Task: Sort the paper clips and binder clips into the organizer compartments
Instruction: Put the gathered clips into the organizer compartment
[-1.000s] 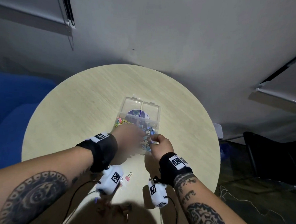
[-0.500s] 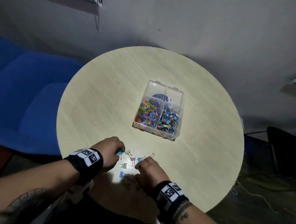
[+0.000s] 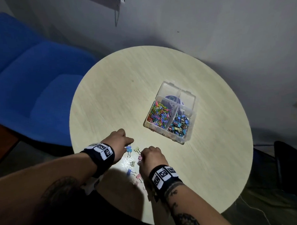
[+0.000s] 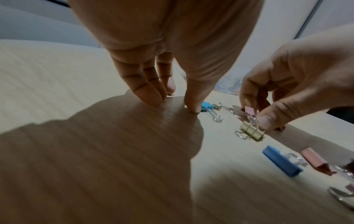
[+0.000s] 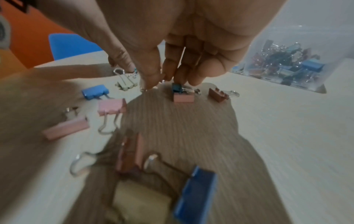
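A clear organizer stands right of the table's middle, with coloured paper clips in its left compartment and binder clips in its right one. Several loose binder clips lie near the table's front edge. My left hand points its fingertips down onto the table, and its thumb touches a light blue binder clip. My right hand pinches a pink binder clip by its wire handle, just above the table. A yellow clip lies right under it.
The round pale wood table ends just behind my wrists. A dark blue clip and another pink clip lie nearer to me. A blue sofa stands on the left, and a dark chair on the right.
Both hands have come back from the organizer to the loose clips at the front edge. The right hand has closed on a pink clip; the left has reached the light blue one.
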